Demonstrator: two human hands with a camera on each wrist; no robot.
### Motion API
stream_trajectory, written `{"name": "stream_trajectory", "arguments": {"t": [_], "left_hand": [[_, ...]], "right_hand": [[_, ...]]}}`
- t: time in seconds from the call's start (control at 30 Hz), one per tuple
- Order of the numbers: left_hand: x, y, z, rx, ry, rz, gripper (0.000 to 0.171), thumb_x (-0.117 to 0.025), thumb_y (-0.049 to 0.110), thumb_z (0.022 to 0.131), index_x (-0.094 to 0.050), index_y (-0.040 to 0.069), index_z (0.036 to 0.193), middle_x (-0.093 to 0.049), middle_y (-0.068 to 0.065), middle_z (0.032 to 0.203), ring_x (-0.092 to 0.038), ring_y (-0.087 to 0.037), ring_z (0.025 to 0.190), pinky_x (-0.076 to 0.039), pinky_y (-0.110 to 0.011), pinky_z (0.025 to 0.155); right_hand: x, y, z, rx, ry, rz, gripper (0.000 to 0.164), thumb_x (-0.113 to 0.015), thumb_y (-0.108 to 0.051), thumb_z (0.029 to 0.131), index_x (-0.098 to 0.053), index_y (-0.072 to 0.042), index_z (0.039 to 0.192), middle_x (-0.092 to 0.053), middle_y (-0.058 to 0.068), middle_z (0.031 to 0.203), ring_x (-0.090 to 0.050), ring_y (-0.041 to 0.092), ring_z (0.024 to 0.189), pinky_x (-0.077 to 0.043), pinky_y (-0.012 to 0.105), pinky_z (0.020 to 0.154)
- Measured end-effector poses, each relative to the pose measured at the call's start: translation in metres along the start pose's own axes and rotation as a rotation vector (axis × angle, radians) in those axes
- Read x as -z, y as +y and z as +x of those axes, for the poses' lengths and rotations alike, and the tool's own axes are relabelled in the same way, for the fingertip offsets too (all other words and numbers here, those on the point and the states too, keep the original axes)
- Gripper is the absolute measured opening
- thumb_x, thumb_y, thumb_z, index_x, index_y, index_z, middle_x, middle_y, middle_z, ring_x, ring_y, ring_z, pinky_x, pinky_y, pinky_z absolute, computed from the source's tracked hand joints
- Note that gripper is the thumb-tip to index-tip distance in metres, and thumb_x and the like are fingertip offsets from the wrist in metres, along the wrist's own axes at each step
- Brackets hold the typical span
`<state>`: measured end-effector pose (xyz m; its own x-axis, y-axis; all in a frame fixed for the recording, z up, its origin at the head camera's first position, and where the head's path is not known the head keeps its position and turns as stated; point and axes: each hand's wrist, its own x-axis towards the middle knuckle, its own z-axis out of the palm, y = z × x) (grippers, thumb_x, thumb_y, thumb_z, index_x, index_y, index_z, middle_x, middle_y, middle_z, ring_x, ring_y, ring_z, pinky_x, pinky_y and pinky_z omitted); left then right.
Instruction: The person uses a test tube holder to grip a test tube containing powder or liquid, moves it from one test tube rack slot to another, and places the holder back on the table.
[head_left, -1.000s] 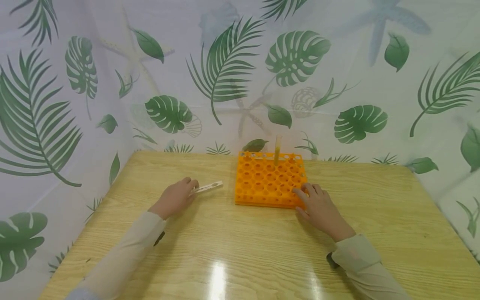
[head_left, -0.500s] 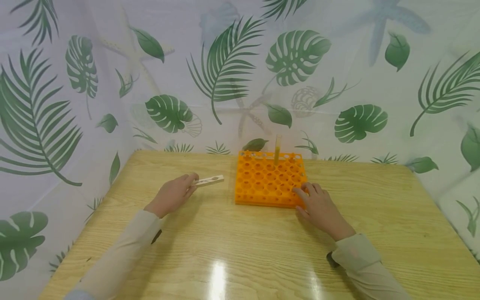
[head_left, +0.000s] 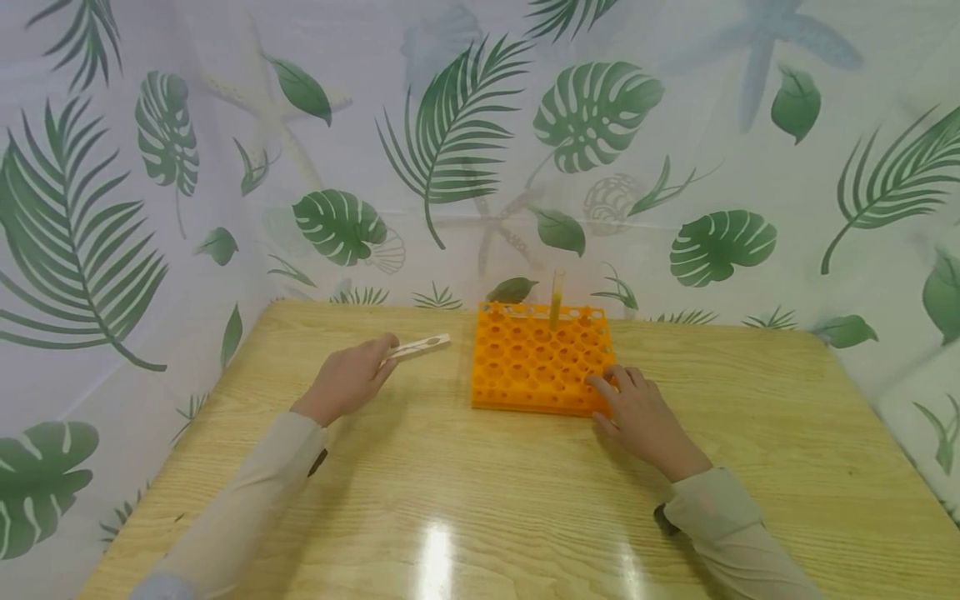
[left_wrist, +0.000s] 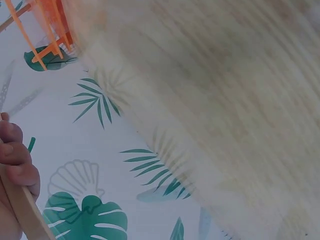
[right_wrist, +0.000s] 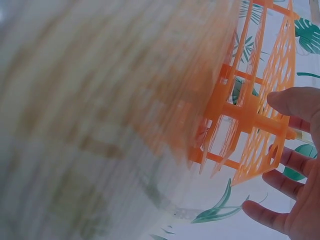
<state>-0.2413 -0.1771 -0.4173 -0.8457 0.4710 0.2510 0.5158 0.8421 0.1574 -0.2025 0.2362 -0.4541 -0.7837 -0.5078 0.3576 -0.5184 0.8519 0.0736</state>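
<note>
From where I stand, the head view takes in both hands. The left hand [head_left: 348, 379] grips a pale wooden clamp [head_left: 422, 344], whose far end points toward the orange rack [head_left: 543, 358], near its left side but apart from it. A test tube [head_left: 557, 302], yellowish lower down, stands nearly upright in the rack's back row, slightly right of centre. The right hand [head_left: 647, 421] rests at the rack's front right corner, on the wooden table [head_left: 450, 492]; a leaf-printed cloth [head_left: 465, 133] hangs behind.

The left wrist view adds how the fingers [left_wrist: 17, 155] curl round the clamp's shaft, clasping it, and catches just a bit of the rack at the upper left.

The right wrist view gives what the head camera can't: the rack's open side, with its stacked plates and uprights. The thumb lies against the top plate while the other fingers are spread apart, not wrapped round it. How firmly they press, I can't tell.
</note>
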Motion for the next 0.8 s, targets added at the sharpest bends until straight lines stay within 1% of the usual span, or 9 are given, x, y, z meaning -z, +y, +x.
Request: {"name": "stream_trajectory", "arguments": {"t": [0.07,0.17,0.27,0.4,0.53,0.6,0.67,0.8], "left_hand": [[0.002,0.001,0.002,-0.002,-0.008,-0.002,0.022,-0.048,0.026,0.099,-0.050,0.008,0.113,-0.058,-0.002,0.072,-0.045,-0.012,0.053,-0.035,-0.028,0.047],[0.005,0.002,0.005,0.006,-0.031,-0.012,0.024,-0.048,0.029,0.098,-0.050,0.008,0.110,-0.061,-0.004,0.080,-0.050,-0.013,0.059,-0.040,-0.031,0.052],[0.007,0.003,0.008,0.018,-0.056,-0.022,0.026,-0.047,0.033,0.098,-0.052,0.009,0.105,-0.061,-0.003,0.081,-0.052,-0.014,0.062,-0.042,-0.032,0.055],[0.011,0.005,0.014,0.026,-0.075,-0.031,0.026,-0.047,0.035,0.098,-0.052,0.009,0.093,-0.055,-0.001,0.073,-0.046,-0.014,0.060,-0.038,-0.031,0.055],[0.016,0.007,0.020,0.041,-0.091,-0.065,0.029,-0.048,0.034,0.098,-0.050,0.010,0.082,-0.046,0.000,0.065,-0.039,-0.013,0.057,-0.033,-0.028,0.054],[0.019,0.008,0.023,0.044,-0.088,-0.076,0.030,-0.048,0.033,0.098,-0.048,0.010,0.078,-0.042,0.000,0.063,-0.036,-0.013,0.056,-0.031,-0.028,0.053],[0.021,0.009,0.026,0.038,-0.076,-0.065,0.032,-0.049,0.034,0.098,-0.046,0.011,0.075,-0.038,0.001,0.061,-0.034,-0.013,0.055,-0.030,-0.027,0.052],[0.024,0.011,0.032,0.011,-0.022,-0.014,0.034,-0.051,0.035,0.096,-0.043,0.012,0.073,-0.034,0.002,0.059,-0.030,-0.012,0.052,-0.025,-0.026,0.050]], "right_hand": [[-0.001,0.000,0.000,0.003,0.009,0.002,0.048,-0.077,-0.024,0.077,-0.057,-0.008,0.118,-0.053,0.016,0.106,-0.052,0.034,0.095,-0.047,0.047,0.068],[-0.003,0.001,0.000,0.003,0.017,0.007,0.048,-0.078,-0.023,0.077,-0.057,-0.008,0.118,-0.054,0.016,0.106,-0.052,0.034,0.095,-0.048,0.046,0.068],[-0.003,0.001,0.000,-0.001,0.014,0.015,0.048,-0.077,-0.023,0.078,-0.056,-0.008,0.118,-0.053,0.015,0.106,-0.051,0.034,0.096,-0.048,0.047,0.069],[-0.002,0.001,0.000,-0.006,-0.001,0.023,0.048,-0.076,-0.024,0.078,-0.056,-0.008,0.119,-0.053,0.015,0.107,-0.051,0.034,0.097,-0.047,0.048,0.070],[-0.002,0.001,0.000,-0.005,-0.007,0.024,0.048,-0.076,-0.024,0.079,-0.056,-0.008,0.119,-0.053,0.016,0.107,-0.051,0.035,0.097,-0.047,0.047,0.070],[-0.003,0.001,0.000,-0.002,-0.006,0.022,0.048,-0.076,-0.024,0.079,-0.056,-0.008,0.119,-0.053,0.016,0.107,-0.051,0.034,0.097,-0.047,0.047,0.070],[-0.003,0.002,0.000,-0.001,-0.003,0.020,0.048,-0.076,-0.024,0.079,-0.056,-0.008,0.119,-0.053,0.016,0.107,-0.051,0.034,0.097,-0.047,0.047,0.070],[-0.004,0.003,0.000,0.001,-0.003,0.017,0.048,-0.076,-0.025,0.079,-0.056,-0.008,0.119,-0.052,0.015,0.107,-0.051,0.034,0.097,-0.047,0.046,0.070]]}}
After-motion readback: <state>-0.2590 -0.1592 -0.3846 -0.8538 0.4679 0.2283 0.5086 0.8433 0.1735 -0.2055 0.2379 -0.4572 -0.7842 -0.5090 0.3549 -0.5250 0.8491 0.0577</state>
